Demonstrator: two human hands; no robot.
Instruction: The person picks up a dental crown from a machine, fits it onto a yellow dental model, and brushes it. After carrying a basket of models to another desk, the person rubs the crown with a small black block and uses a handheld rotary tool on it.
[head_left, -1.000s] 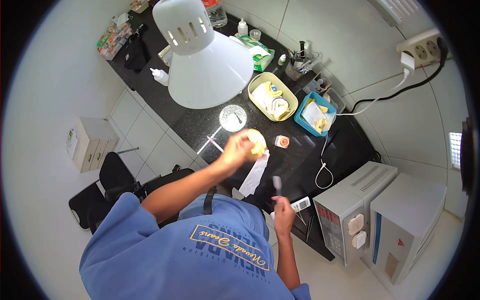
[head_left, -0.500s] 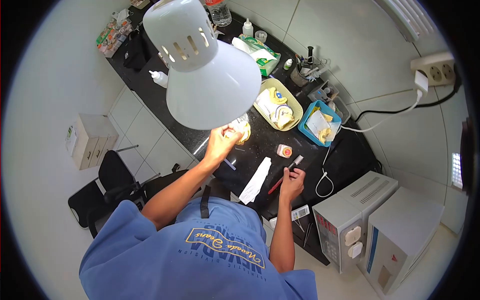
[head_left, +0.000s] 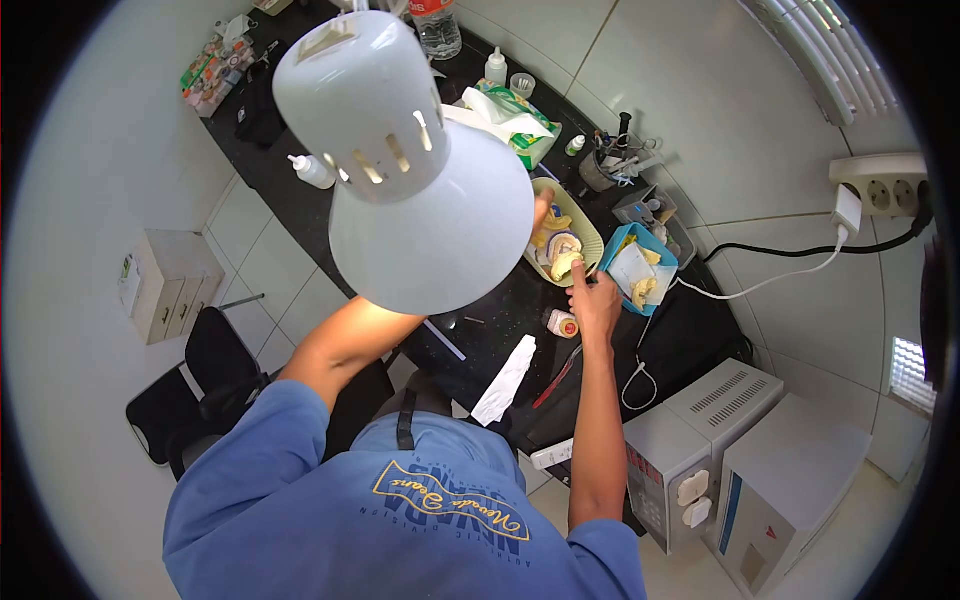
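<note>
My right hand [head_left: 597, 303] is at the near corner of a pale yellow basket [head_left: 594, 240], thumb and fingers closed on its rim. Inside lie cream-yellow pieces that look like dental casts [head_left: 565, 254], one close to my thumb. My left hand [head_left: 541, 207] reaches into the basket's far left side; the lamp shade [head_left: 430, 215] hides most of it, so its grip does not show. Below my right hand, a small jar with a red-and-yellow label [head_left: 563, 323] stands on the black counter. A red-handled brush [head_left: 556, 380] lies beside my right forearm.
Right of the basket is a blue container [head_left: 660, 262] with paper and yellowish pieces. White paper [head_left: 505, 382] lies near the counter's front edge. A green tissue pack [head_left: 535, 145] and a tool holder [head_left: 603, 165] stand behind. Grey machines [head_left: 690, 440] are at right, with a white cable [head_left: 765, 297] nearby.
My right hand has left the red-handled brush and moved up to the basket. My left hand has moved from the pale piece under the lamp to the basket, further right.
</note>
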